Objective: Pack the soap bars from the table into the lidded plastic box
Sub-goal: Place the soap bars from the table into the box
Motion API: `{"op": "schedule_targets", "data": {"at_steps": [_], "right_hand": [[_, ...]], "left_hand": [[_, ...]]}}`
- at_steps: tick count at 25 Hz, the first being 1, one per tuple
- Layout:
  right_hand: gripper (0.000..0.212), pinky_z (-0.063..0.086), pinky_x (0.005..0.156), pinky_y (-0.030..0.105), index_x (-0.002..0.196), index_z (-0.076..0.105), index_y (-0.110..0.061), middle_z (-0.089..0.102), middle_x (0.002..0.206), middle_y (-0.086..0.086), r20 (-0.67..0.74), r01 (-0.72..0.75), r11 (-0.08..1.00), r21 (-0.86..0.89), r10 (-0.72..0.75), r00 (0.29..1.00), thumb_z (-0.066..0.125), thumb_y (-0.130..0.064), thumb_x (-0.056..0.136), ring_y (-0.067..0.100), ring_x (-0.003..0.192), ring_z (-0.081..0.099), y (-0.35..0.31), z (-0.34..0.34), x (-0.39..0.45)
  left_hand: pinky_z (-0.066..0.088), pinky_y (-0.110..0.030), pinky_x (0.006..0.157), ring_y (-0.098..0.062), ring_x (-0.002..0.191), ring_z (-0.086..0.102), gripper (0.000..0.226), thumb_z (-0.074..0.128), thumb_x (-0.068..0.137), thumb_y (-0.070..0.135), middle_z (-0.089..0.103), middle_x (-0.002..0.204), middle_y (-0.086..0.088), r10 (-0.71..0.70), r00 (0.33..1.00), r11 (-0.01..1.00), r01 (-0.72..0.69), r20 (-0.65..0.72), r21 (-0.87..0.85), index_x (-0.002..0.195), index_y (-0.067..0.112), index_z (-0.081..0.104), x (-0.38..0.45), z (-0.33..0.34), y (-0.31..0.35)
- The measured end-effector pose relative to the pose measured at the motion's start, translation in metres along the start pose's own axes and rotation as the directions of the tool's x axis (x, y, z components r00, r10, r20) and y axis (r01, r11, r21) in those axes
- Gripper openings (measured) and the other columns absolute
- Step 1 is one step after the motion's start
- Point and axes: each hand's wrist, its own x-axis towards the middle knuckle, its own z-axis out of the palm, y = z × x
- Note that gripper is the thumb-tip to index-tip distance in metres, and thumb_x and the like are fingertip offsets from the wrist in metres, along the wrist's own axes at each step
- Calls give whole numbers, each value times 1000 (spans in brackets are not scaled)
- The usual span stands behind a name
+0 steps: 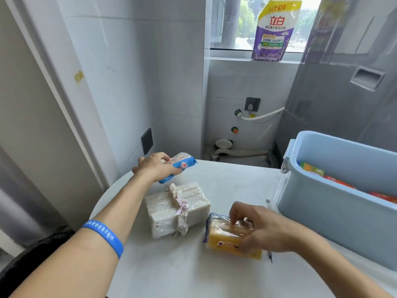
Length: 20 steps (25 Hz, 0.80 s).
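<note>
Left hand (154, 166) grips a blue-wrapped soap bar (179, 166) near the desk's (171, 272) far edge; right hand (264, 229) clasps a yellow soap bar (225, 237) (beside the open blue box (322, 207)).

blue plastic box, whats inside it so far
Inside the blue plastic box, along its far wall, lie a green-and-yellow packet and red-orange packets. The near wall hides the floor and anything lower down.

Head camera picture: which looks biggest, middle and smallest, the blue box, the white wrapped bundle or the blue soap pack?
1. Blue box, though its right side runs out of frame.
2. White wrapped bundle.
3. Blue soap pack, partly hidden by the left hand and farther away.
</note>
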Motion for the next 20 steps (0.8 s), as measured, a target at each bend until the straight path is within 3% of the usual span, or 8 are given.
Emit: {"op": "schedule_targets", "data": {"at_steps": [3, 5, 7, 9, 12, 16, 18, 20], "right_hand": [[44, 44, 71, 33, 100, 56, -16, 68, 93, 4, 44, -51, 798, 600, 31, 999, 68, -19, 58, 21, 82, 58, 23, -25, -14], [59, 47, 77, 41, 113, 59, -3, 66, 101, 21, 55, -23, 414, 910, -65, 996, 67, -16, 56, 34, 88, 60, 28, -29, -18], [65, 47, 88, 51, 120, 64, 0, 65, 110, 27, 40, -11, 157, 988, -183, 982, 70, -23, 60, 41, 96, 63, 19, -28, -25], [66, 45, 95, 58, 127, 62, -2, 66, 117, 24, -7, 23, 59, 998, -252, 968, 71, -36, 71, 41, 102, 64, 9, -26, -36], [70, 53, 89, 51, 133, 56, -8, 67, 125, 18, -73, 102, 194, 976, -148, 986, 76, -32, 71, 37, 104, 67, 4, -33, -60], [47, 58, 78, 42, 116, 71, -6, 72, 116, 19, -307, 295, 158, 942, 55, 950, 72, -24, 72, 36, 99, 71, 13, -79, -109], [25, 60, 62, 37, 91, 81, -10, 78, 98, 14, -451, 432, 129, 892, 301, 840, 77, -27, 72, 30, 82, 76, 28, -109, -135], [26, 61, 55, 41, 86, 79, -10, 79, 85, 12, -499, 432, 261, 863, 573, 650, 81, -31, 71, 28, 69, 76, 46, -137, -153]], "left_hand": [[45, -34, 73, -19, 85, 66, 34, 68, 75, 56, 72, 103, -5, 190, 954, 639, 58, 231, -767, 92, 26, 74, -25, -24, 25], [48, -40, 76, -26, 88, 69, 44, 60, 82, 57, 74, 104, -11, 426, 850, 319, 178, 308, -931, 103, 24, 77, -43, -31, 45], [52, -38, 70, -29, 89, 69, 60, 64, 76, 59, 72, 103, -15, 528, 799, 143, 250, 288, -958, 116, 15, 72, -61, -24, 67], [55, -33, 61, -28, 84, 70, 50, 70, 76, 42, 73, 95, -16, 507, 821, 138, 221, 261, -965, 115, 10, 70, -78, -7, 90], [60, -32, 59, -23, 75, 73, 27, 65, 82, 14, 75, 86, -11, 484, 840, 176, 183, 246, -967, 108, 9, 69, -98, 16, 125], [60, -41, 65, -28, 79, 74, 30, 70, 82, 16, 77, 97, -12, 546, 802, 354, 39, 240, -934, 111, 9, 69, -122, 37, 177], [61, -46, 71, -29, 85, 75, 34, 78, 76, 17, 77, 101, -11, 508, 843, 459, -93, 175, -884, 109, 13, 70, -138, 55, 205], [61, -42, 71, -25, 83, 74, 33, 81, 72, 24, 76, 96, -6, 477, 879, 616, -341, -8, -710, 100, 15, 67, -146, 76, 233]]}}
